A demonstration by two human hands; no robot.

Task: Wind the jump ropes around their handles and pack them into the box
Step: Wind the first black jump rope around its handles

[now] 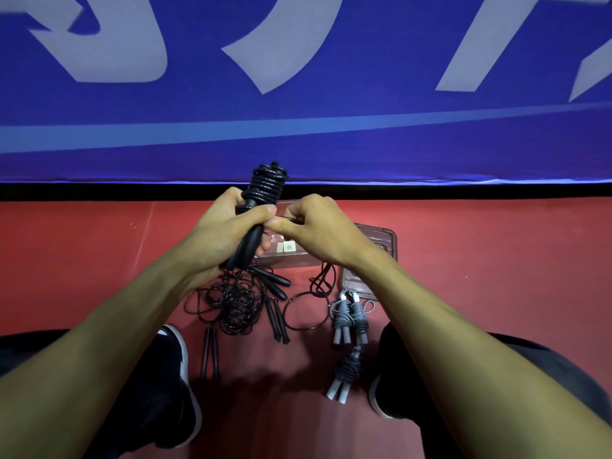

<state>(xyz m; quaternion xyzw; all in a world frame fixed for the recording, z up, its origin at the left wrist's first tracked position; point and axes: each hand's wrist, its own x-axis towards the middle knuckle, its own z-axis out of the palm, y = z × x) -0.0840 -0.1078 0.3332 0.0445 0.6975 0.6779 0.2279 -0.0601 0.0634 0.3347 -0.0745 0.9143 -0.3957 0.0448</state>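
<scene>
My left hand (225,233) grips a pair of black jump-rope handles (250,241) held upright, with black rope coiled tightly around their upper part (266,185). My right hand (318,231) pinches the loose end of that black rope just right of the handles; a loop of it hangs down below my wrist (323,279). A clear plastic box (381,236) lies on the red floor behind my hands, partly hidden by them. Its lid (356,284) lies in front of it.
On the floor lie a tangle of black rope (236,304), loose black handles (276,321), another black pair (210,351) and two wound grey ropes (351,318) (346,372). My shoes (180,376) flank them. A blue banner (298,77) stands behind.
</scene>
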